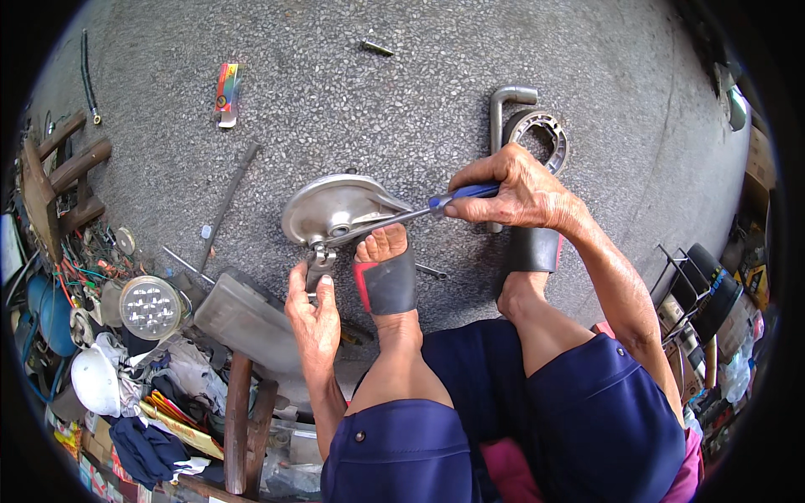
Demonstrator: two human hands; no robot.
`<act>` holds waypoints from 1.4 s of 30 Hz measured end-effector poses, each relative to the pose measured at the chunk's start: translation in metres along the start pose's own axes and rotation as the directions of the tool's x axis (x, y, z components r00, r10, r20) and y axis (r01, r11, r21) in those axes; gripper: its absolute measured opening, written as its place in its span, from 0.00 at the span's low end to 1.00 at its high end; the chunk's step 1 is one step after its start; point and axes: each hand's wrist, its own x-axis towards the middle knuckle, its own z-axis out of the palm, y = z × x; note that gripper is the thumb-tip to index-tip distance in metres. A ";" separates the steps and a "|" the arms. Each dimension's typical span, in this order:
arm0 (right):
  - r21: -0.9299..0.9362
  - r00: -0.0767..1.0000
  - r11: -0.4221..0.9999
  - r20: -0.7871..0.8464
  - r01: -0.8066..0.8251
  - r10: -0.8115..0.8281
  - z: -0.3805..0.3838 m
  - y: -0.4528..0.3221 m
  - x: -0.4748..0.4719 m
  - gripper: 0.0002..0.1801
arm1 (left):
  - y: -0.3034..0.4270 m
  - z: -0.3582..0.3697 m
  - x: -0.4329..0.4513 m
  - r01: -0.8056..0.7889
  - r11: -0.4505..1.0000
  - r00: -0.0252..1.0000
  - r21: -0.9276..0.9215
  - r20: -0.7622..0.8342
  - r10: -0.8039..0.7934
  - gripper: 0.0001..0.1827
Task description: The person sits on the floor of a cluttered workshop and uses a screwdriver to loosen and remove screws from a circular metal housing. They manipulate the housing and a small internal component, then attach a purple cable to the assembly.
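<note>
My right hand [516,188] grips the blue handle of a screwdriver [402,218]. Its shaft points left, with the tip near the lower edge of a metal brake drum cover plate [339,201], which stands tilted on the floor by my left foot. My left hand [314,314] holds a small metal brake lever arm [322,261] at the plate's lower left boss; its exact fastening is hidden. Behind my right hand lie a pair of ring-shaped brake shoes [560,141] and a bent metal bar [497,119]. A wrench [433,271] lies between my sandalled feet.
A small colourful box [227,94], a flat metal strip [233,201] and a small metal part [377,47] lie on the speckled floor. Left are a grey plastic bin [245,320], a wooden stool [63,170], a round lamp [151,307] and clutter. A wire rack [679,289] stands right.
</note>
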 end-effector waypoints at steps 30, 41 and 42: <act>-0.468 0.981 0.863 0.110 0.192 -0.159 0.072 0.006 0.063 0.27 | -0.033 0.022 0.018 0.187 0.926 0.980 -0.329 -0.006 -0.200 0.12; -0.200 0.978 0.975 0.199 0.095 -0.055 0.087 0.033 0.025 0.18 | 0.018 0.005 0.050 0.105 0.992 0.991 -0.071 0.088 -0.098 0.05; -0.237 0.976 0.968 0.217 0.084 -0.031 0.087 0.031 0.023 0.18 | 0.017 0.006 0.048 0.116 0.991 0.990 -0.063 0.087 -0.111 0.05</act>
